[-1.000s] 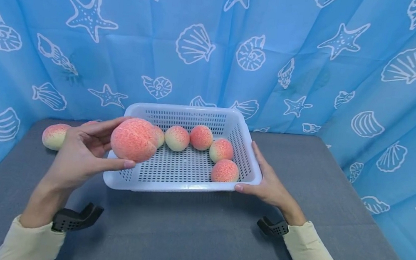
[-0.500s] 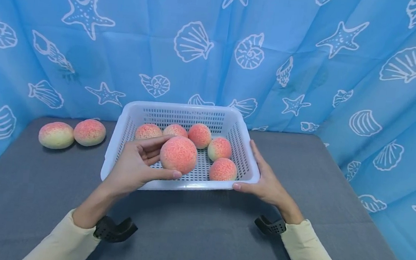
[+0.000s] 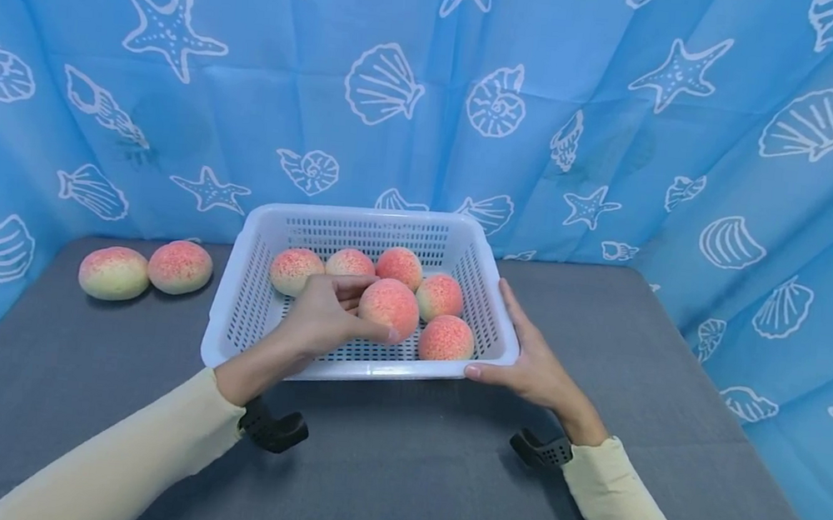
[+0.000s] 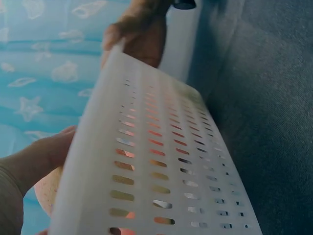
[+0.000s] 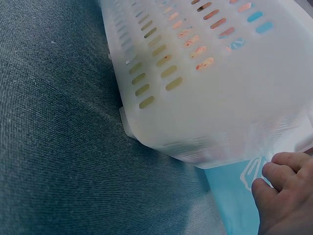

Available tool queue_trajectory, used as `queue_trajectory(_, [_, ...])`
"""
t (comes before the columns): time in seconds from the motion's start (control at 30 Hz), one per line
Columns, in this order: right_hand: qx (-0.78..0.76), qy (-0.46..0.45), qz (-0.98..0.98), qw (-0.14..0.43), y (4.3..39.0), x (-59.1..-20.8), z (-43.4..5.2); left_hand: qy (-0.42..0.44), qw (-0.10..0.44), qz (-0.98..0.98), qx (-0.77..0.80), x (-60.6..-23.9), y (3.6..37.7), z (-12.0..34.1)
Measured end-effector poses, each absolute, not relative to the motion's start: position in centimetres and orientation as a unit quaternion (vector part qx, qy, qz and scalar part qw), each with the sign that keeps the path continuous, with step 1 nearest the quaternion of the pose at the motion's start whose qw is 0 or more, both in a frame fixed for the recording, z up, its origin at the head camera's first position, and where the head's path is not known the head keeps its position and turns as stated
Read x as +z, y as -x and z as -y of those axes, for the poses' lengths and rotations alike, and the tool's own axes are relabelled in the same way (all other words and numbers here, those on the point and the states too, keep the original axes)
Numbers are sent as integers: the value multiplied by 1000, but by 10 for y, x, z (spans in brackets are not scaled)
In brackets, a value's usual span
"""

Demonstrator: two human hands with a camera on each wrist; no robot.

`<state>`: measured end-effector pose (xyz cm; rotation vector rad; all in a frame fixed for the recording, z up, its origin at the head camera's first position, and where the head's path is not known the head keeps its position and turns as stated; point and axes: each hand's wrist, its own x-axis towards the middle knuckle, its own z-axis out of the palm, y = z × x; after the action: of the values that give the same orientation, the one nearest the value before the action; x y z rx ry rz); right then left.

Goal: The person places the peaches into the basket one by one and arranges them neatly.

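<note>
In the head view, my left hand (image 3: 324, 314) holds a pink peach (image 3: 389, 308) between thumb and fingers, inside the white plastic basket (image 3: 241, 360). Several other pink-and-yellow peaches lie in there, among them one (image 3: 447, 338) in the front right corner and one (image 3: 296, 271) at the back left. My right hand (image 3: 530, 363) grips the basket's front right corner, thumb at the front rim and fingers along the right side. In the left wrist view the slotted basket wall (image 4: 146, 147) hides most of the held peach. The right wrist view shows my right fingers (image 5: 279, 176) bent near the rim.
Two peaches, one yellowish (image 3: 114, 274) and one pinker (image 3: 180, 266), lie side by side on the grey cloth-covered table (image 3: 396, 476), left of the basket. A blue curtain (image 3: 291, 72) with white shells and starfish hangs directly behind the table.
My left hand has carried the peach rightward from the basket's left side and lowered it among the others. The right hand has stayed on the basket, which is nearly still.
</note>
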<state>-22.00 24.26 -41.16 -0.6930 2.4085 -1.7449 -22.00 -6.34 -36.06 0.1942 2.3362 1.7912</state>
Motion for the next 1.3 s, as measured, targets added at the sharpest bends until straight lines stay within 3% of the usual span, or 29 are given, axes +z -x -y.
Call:
queue_trajectory(0.87, [-570, 226, -788, 51, 223, -411, -241, -5, 140, -855, 500, -372, 251, 33])
queue_trajectory(1.3, [-567, 223, -791, 50, 221, -409, -240, 10, 139, -864, 483, -371, 249, 29])
